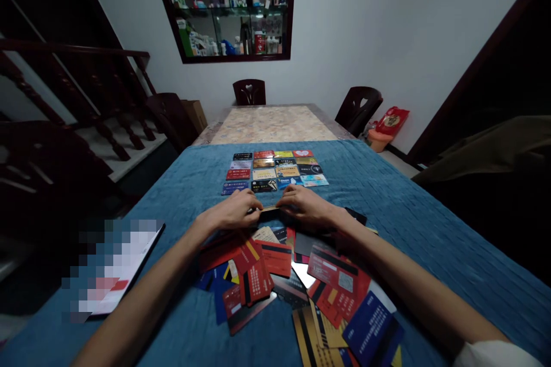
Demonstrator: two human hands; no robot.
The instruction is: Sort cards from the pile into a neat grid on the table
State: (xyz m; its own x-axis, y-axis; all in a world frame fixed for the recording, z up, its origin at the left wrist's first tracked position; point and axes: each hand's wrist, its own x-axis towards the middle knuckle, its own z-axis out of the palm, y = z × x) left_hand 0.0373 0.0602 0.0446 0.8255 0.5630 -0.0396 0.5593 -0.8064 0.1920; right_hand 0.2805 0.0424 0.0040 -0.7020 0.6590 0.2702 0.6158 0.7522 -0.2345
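My left hand [239, 208] and my right hand [305, 206] pinch opposite ends of one card [270, 209]. It is seen nearly edge-on, tan along its visible edge, between the loose pile and the laid-out rows. Just beyond my fingers lie neat rows of plastic cards, among them a black and white card [264, 186], a dark blue card [235, 188] and a light blue card [315, 180]. Nearer to me, between my forearms, spreads a jumbled pile with a red card [275, 258], a blue card [373, 330] and a gold card [306, 335]. My wrists hide part of the pile.
A blue cloth [172, 195] covers the near part of the table, with a patterned tabletop [271, 123] beyond. Left of my left forearm lies a partly pixelated flat device [129, 269]. Dark chairs [249, 92] stand around the table.
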